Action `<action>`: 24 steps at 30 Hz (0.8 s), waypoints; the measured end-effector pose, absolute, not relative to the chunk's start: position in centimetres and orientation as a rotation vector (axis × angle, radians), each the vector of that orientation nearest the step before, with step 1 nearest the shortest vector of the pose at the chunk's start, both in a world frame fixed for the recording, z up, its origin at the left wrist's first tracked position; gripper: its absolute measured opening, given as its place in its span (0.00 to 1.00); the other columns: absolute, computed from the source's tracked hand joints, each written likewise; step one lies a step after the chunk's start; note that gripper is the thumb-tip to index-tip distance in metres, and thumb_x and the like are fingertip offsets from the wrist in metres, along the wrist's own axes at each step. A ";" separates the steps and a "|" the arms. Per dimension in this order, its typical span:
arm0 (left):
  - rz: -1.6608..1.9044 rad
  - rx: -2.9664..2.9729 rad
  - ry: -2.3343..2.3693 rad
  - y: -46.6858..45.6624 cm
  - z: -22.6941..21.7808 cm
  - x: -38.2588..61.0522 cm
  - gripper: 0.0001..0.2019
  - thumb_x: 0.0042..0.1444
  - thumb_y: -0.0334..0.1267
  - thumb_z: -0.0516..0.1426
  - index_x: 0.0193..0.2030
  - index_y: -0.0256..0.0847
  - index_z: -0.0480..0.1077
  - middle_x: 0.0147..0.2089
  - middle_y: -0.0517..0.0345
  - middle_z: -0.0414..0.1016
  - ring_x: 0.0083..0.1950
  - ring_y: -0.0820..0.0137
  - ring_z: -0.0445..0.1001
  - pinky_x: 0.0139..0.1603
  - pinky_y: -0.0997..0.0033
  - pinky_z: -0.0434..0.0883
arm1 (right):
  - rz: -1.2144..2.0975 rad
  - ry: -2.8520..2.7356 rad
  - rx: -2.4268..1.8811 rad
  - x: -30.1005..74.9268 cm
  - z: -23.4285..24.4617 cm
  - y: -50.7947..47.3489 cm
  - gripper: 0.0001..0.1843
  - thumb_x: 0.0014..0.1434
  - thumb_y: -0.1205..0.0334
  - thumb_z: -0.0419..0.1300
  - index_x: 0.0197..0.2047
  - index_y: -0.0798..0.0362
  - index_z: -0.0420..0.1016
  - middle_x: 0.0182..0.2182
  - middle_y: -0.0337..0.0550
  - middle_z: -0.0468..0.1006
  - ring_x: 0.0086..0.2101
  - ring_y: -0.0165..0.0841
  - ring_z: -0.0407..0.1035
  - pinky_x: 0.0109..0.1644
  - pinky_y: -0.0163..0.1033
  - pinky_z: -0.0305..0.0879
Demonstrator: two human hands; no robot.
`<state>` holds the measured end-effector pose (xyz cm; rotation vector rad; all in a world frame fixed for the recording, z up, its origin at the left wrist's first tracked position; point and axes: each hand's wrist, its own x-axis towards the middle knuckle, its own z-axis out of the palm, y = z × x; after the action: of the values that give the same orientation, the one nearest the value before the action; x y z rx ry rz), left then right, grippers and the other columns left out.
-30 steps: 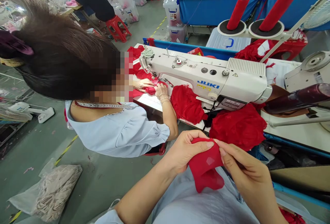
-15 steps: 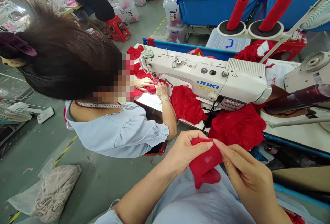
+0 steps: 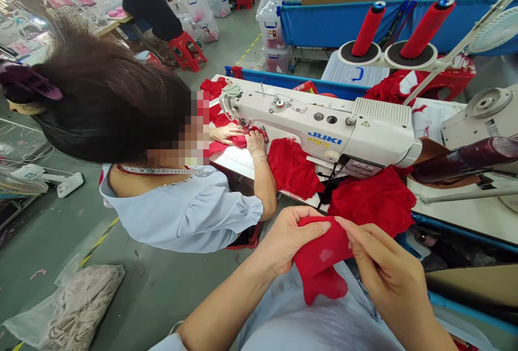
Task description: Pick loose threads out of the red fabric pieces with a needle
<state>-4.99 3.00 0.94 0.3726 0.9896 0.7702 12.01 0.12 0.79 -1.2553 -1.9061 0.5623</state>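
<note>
Red cloth (image 3: 321, 265) hangs btwn L hand (image 3: 290, 236) & R hand (image 3: 390, 262).

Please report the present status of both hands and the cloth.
Left hand holding red cloth; right hand pinching its upper edge. Lower end hanging down. No obstruction seen at the hands.

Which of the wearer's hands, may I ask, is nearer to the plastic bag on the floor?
Left: the left hand is above and right of the plastic bag, the right hand farther right.
</note>
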 end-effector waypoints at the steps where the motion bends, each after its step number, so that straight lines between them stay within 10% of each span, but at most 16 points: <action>1: 0.770 0.372 0.989 3.0 0.9 -5.0 0.18 0.37 0.45 0.72 0.26 0.34 0.72 0.23 0.61 0.74 0.22 0.78 0.67 0.24 0.79 0.60 | 0.519 -1.945 -1.254 12.1 0.6 0.0 0.23 0.63 0.74 0.52 0.58 0.49 0.75 0.30 0.41 0.75 0.26 0.25 0.71 0.29 0.27 0.68; 24: 0.848 0.522 1.030 3.0 1.5 -4.7 0.16 0.43 0.46 0.70 0.27 0.35 0.73 0.24 0.60 0.74 0.23 0.77 0.68 0.25 0.78 0.62 | 0.617 -1.901 -1.206 11.6 1.0 0.2 0.24 0.63 0.75 0.52 0.58 0.48 0.74 0.28 0.40 0.74 0.24 0.24 0.71 0.29 0.26 0.69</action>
<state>-4.72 3.00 1.47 0.5219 1.0296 0.8476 11.59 0.24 0.98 -1.2060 -1.9009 0.6170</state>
